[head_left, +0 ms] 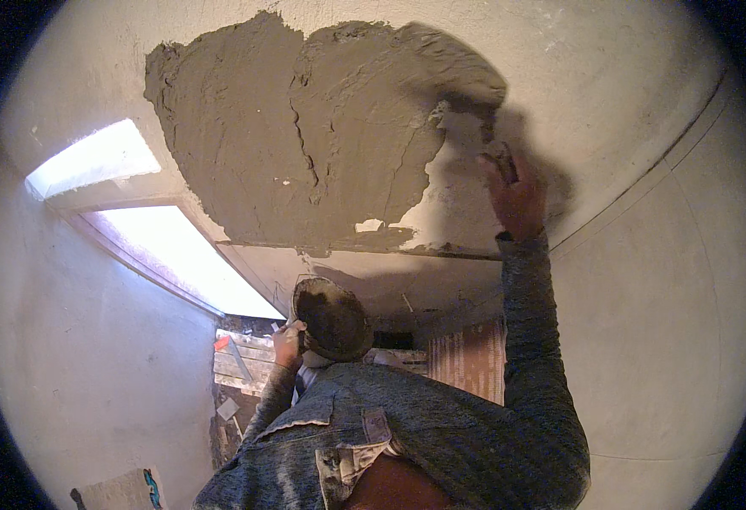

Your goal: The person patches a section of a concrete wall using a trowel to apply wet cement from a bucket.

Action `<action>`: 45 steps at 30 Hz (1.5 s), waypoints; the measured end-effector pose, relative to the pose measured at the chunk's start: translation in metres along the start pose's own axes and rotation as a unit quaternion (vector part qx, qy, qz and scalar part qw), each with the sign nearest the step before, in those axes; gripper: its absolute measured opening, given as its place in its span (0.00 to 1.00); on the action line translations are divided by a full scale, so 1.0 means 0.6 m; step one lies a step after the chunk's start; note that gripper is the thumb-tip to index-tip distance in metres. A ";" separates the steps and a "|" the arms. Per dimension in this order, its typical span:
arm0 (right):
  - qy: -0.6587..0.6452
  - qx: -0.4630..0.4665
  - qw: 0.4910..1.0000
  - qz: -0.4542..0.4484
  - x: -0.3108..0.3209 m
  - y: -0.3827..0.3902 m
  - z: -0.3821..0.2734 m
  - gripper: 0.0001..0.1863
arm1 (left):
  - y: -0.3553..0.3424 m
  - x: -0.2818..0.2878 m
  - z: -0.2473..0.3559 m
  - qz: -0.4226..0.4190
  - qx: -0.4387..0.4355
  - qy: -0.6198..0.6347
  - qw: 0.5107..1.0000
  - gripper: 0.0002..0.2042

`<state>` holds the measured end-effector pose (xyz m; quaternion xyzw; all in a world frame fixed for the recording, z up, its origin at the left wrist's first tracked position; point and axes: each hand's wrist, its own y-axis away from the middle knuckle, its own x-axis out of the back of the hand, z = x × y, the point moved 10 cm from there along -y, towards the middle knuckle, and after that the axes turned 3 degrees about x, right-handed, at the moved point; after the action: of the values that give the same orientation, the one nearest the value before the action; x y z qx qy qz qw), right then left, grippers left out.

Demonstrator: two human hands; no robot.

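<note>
A broad patch of wet grey plaster [245, 136] covers the pale wall in front of me, with a few cracks running down it. My right hand [517, 200] is raised at the patch's right edge, its fingers closed round the dark handle of what looks like a trowel [485, 119]. Motion and plaster blur the blade, so its outline is hard to make out. Low in front of my chest, my left hand [288, 342] grips the rim of a round bucket [354, 347]. Dark grey residue coats the inside of this bucket, which is tilted toward the wall.
To the left, a bright window [177, 246] is set in a recess. Below it lie wooden boards [249, 357] with a red-tipped tool [237, 353] on them. A striped reddish textile or panel [470, 361] shows behind my right arm. A plain wall [645, 340] bounds the right side.
</note>
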<state>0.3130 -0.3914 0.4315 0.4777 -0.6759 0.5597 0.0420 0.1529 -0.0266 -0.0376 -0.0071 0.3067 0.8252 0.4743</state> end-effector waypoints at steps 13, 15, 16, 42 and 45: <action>-0.011 0.132 0.966 -0.222 -0.206 0.206 0.088 0.21 | -0.024 0.013 -0.022 -0.013 -0.025 0.004 1.000 0.05; 0.051 0.095 0.948 -0.300 -0.270 0.256 0.136 0.21 | -0.030 0.009 -0.032 -0.016 -0.009 0.011 1.000 0.05; 0.053 0.122 0.946 -0.296 -0.283 0.264 0.134 0.21 | -0.020 0.000 -0.027 -0.006 0.031 0.036 0.999 0.05; 0.032 0.096 0.931 -0.350 -0.325 0.322 0.276 0.24 | -0.005 -0.012 -0.028 0.010 0.031 0.006 0.999 0.05; 0.122 0.131 0.865 -0.469 -0.366 0.341 0.305 0.23 | -0.002 -0.008 -0.027 0.014 0.047 -0.004 0.999 0.05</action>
<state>0.3774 -0.4225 0.0876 0.6675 -0.2826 0.6108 0.3184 0.1521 -0.0383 -0.0497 0.0229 0.3433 0.8166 0.4634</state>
